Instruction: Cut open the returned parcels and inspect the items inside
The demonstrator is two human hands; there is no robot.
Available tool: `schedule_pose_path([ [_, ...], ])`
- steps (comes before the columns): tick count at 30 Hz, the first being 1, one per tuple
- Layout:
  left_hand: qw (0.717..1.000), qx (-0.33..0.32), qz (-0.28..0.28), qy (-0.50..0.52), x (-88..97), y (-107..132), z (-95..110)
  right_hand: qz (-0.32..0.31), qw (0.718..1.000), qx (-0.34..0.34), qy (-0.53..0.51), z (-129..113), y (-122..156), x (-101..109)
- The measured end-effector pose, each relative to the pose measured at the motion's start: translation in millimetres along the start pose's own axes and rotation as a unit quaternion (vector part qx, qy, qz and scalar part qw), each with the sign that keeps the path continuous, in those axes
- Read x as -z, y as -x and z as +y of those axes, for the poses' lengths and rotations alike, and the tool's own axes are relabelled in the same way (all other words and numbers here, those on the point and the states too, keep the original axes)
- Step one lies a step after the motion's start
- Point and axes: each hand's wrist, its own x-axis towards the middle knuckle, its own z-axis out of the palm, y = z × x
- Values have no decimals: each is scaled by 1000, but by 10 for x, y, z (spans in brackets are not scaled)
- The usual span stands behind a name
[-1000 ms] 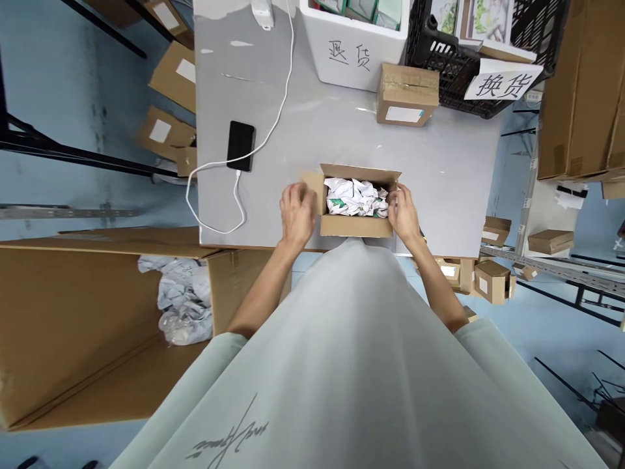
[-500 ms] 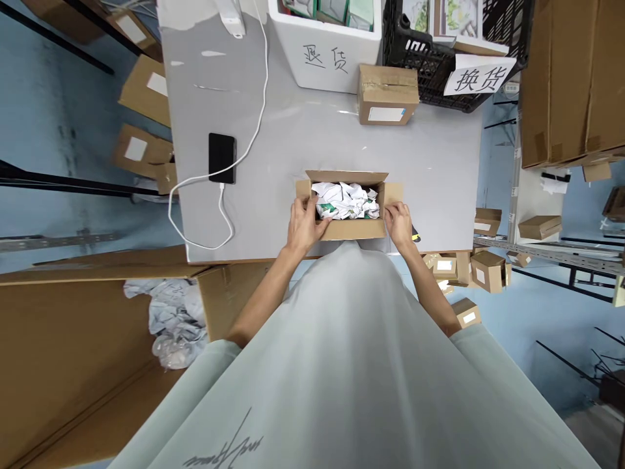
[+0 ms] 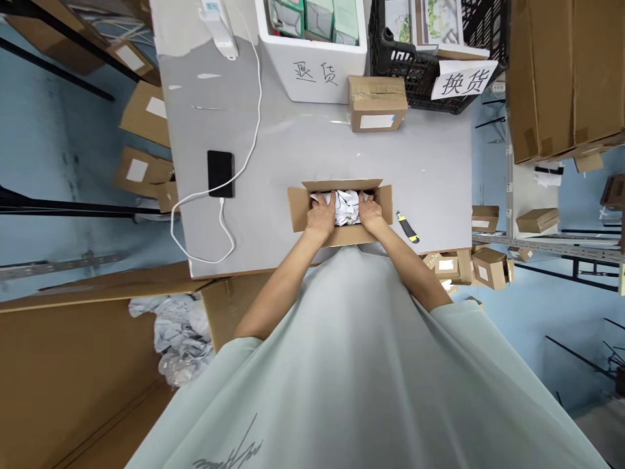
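An open cardboard box (image 3: 299, 210) sits at the table's front edge with its flaps folded outward. White crumpled paper (image 3: 347, 207) fills its inside. My left hand (image 3: 321, 216) reaches in at the left end, fingers closed on the paper and thumb toward the middle. At the right end my right hand (image 3: 371, 213) grips the paper in the same way, its thumb pointing inward. Some fingertips are buried in the paper, and what lies beneath it is hidden. To the right of the box lies a black and yellow utility knife (image 3: 407, 227).
Behind the box stand a closed carton (image 3: 377, 105), a white foam bin (image 3: 319, 71) with green packs and a black crate (image 3: 420, 81). A phone (image 3: 221, 173) and white cable (image 3: 256, 117) lie left. A large carton (image 3: 73, 378) with crumpled paper stands at lower left.
Both hands have moved from the box's end flaps into the box, onto the crumpled paper. The box has shifted slightly left, and the utility knife now shows fully. The whole view has tilted slightly.
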Motion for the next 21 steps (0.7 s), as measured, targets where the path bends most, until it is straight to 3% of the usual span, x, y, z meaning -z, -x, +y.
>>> schedule_pose_path([
  [7, 997, -46, -28, -63, 99, 21, -21, 3, 999, 45, -7, 115, 152, 59],
  [13, 999, -32, -11, -3, 232, 117, 16, 33, 995, 79, -40, 219, 370, 43],
  [21, 998, -49, -20, 27, 376, 287, 149, 3, 985, 77, -154, 240, 413, -88],
])
